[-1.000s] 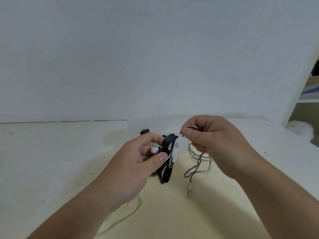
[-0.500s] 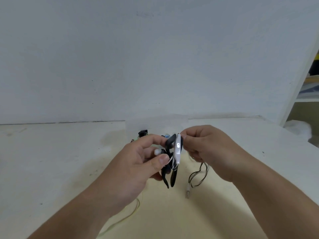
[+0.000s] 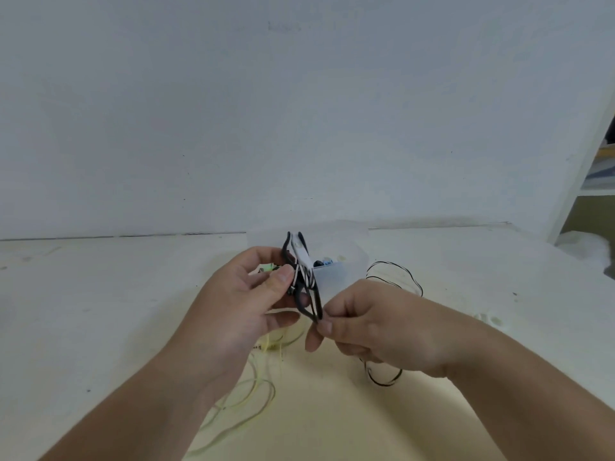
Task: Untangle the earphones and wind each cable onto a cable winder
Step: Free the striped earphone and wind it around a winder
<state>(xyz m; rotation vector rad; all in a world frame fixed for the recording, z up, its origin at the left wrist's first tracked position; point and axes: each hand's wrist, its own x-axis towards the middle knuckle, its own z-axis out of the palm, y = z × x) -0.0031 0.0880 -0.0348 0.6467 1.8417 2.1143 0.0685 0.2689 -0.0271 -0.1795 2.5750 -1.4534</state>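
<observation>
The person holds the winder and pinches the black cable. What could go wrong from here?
1. The loose black cable lies in loops beside the right hand, which pinches it; pulling could tighten a loop into a knot.
2. The yellow-green cable lies below the left hand and might be caught up.
3. The cable winder is held only by thumb and fingers; it could slip.

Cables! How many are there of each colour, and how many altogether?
Black cable: 1, running from the winder in the left hand through the right hand
Yellow-green cable: 1, loose on the table
Total: 2
</observation>
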